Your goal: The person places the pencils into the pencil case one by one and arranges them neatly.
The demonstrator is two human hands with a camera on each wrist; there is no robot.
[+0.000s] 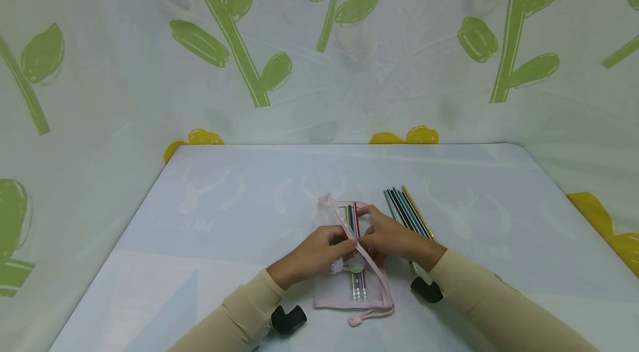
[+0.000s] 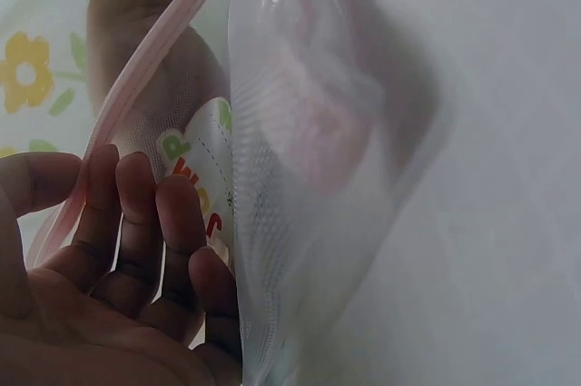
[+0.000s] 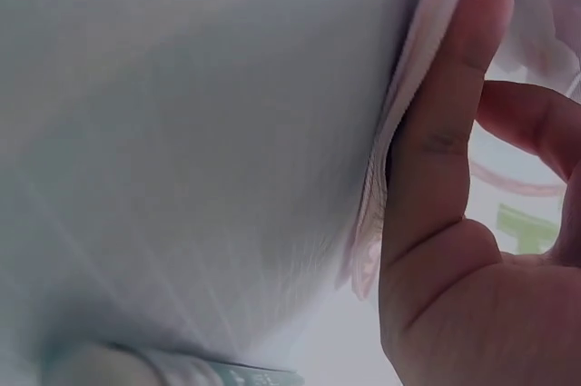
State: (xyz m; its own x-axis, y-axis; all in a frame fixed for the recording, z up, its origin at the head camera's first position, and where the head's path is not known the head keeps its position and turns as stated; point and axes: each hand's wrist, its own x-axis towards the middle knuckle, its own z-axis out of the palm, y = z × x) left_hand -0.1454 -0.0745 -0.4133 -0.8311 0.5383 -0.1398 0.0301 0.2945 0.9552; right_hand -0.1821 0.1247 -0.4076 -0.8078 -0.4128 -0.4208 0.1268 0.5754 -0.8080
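A mesh zip pouch [image 1: 331, 291] with pink edging lies on the table, with several thin coloured pencils [image 1: 356, 282] in it. My left hand [image 1: 321, 255] pinches its pink zipper edge [image 2: 136, 86] between thumb and forefinger, and the other fingers bend loosely. At the mouth's right side my right hand [image 1: 391, 233] reaches in. One straight finger [image 3: 431, 168] lies along the other pink edge [image 3: 399, 100], its tip beside a red pencil. The right thumb bends towards that finger with nothing visible between them. Its remaining fingers are mostly hidden.
Right of the pouch lies a row of teal, black and yellow pencils [image 1: 409, 210], partly covered by the right forearm. A pink zipper pull [image 1: 355, 320] hangs at the pouch's near corner. Black wrist devices [image 1: 288, 320] sit below both sleeves. A flower-patterned sheet [image 1: 374, 80] rises behind the table.
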